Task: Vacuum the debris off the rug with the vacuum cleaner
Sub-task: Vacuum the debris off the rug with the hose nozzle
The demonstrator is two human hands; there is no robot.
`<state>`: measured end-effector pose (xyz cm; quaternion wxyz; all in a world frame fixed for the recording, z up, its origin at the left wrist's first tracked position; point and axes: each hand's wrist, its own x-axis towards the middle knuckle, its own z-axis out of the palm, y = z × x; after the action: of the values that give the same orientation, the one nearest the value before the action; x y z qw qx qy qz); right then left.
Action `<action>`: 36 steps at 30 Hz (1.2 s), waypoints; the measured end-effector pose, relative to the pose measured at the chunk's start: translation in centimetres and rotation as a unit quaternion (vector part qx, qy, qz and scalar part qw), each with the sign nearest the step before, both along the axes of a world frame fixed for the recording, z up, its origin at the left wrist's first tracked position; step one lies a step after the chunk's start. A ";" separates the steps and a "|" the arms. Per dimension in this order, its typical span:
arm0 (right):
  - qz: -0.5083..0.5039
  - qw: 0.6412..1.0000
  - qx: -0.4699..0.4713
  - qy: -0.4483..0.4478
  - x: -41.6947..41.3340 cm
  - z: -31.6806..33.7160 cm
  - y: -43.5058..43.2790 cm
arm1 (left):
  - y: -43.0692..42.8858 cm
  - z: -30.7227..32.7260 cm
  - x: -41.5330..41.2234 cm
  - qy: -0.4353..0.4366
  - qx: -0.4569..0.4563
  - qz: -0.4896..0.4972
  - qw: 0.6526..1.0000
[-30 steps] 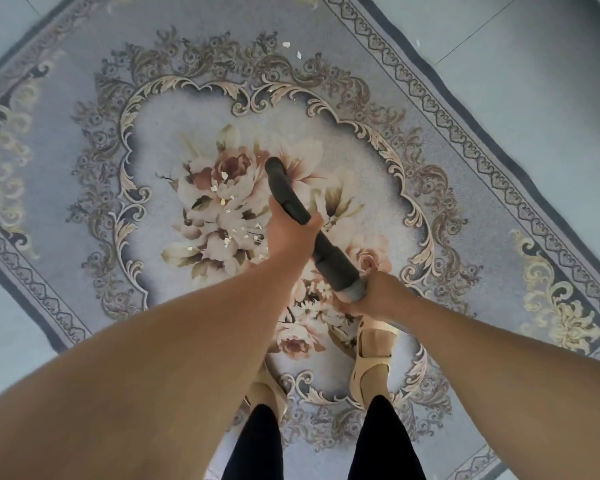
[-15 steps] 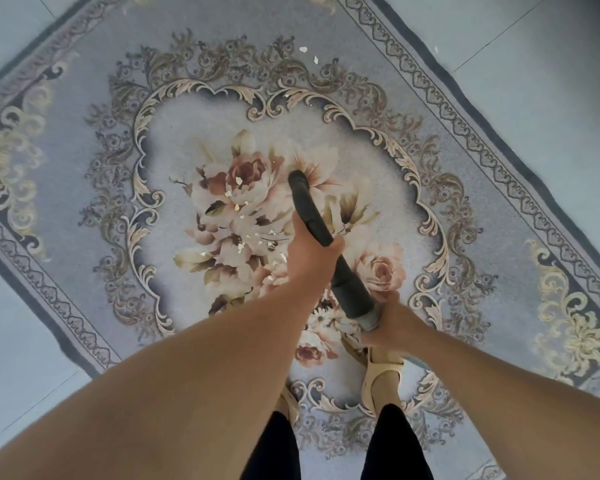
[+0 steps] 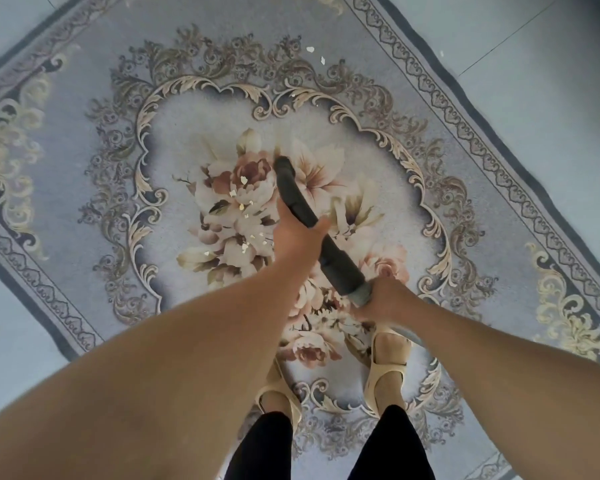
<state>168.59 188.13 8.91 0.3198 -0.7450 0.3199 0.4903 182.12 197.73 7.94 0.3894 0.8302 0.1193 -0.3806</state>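
Nearest the body, the right hand (image 3: 387,301) wraps the rear end of the dark grey plastic vacuum tube (image 3: 336,261); further along, the left hand (image 3: 297,237) curls round its middle. The tube's long axis runs away and leftward, nozzle mouth (image 3: 284,165) down on the blue-grey floral rug (image 3: 84,161). Pale debris flakes (image 3: 243,206) lie just left of the nozzle, so a leftward sweep looks due; two stray flakes (image 3: 310,49) sit well beyond

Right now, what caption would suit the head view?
Left hand and right hand hold the vacuum tube beside debris on the rug.
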 end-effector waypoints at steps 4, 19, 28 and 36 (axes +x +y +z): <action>-0.004 1.000 0.016 -0.016 5.0 -0.5 1.8 | 1.7 -0.8 5.2 -0.037 0.029 -0.017 0.999; -0.045 0.998 0.028 0.040 -6.8 1.9 1.5 | -0.6 0.6 -6.1 0.041 0.004 -0.092 0.995; -0.027 0.998 0.029 0.043 -10.4 3.0 -0.2 | -2.7 1.7 -9.5 0.058 0.006 -0.105 0.993; -0.015 0.999 0.003 -0.029 -2.2 -0.7 -0.4 | -1.4 0.2 -1.3 -0.021 0.029 -0.032 0.999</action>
<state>166.43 187.71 8.23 0.3382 -0.7533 0.3203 0.4644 180.86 196.29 8.14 0.3551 0.8524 0.0959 -0.3715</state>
